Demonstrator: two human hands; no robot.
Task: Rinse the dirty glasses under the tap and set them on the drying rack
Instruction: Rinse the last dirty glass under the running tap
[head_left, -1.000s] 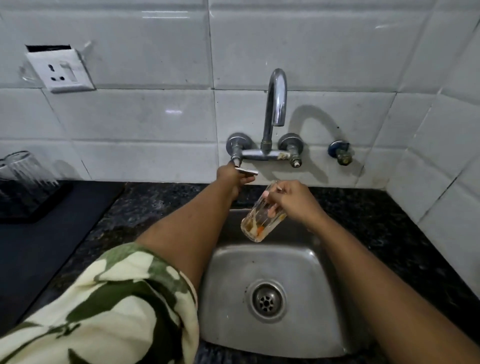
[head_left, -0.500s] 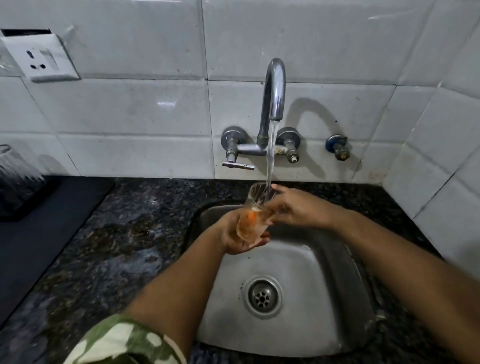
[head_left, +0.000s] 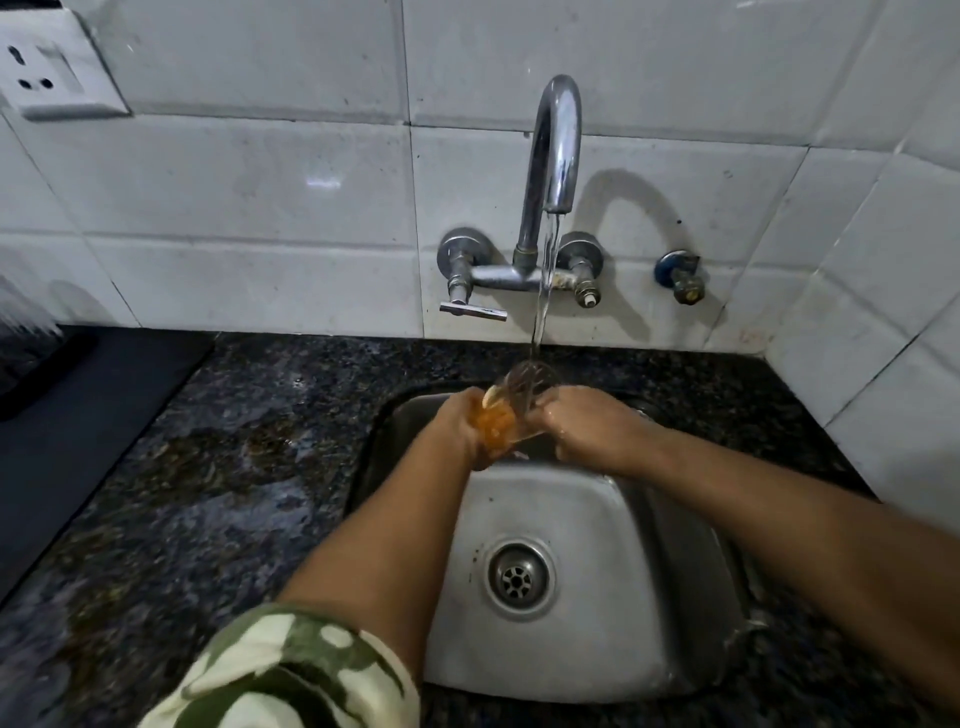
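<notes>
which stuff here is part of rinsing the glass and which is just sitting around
Part of the job:
glass, gripped by left hand and right hand
tap, running into the glass
sink

Just there:
wall socket
blue-capped valve
black mat
granite counter

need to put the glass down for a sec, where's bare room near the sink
Bare granite counter between the sink and the black mat; also right of the sink, toward the corner tiles. Crowded under the tap, where both hands hold the glass.
</notes>
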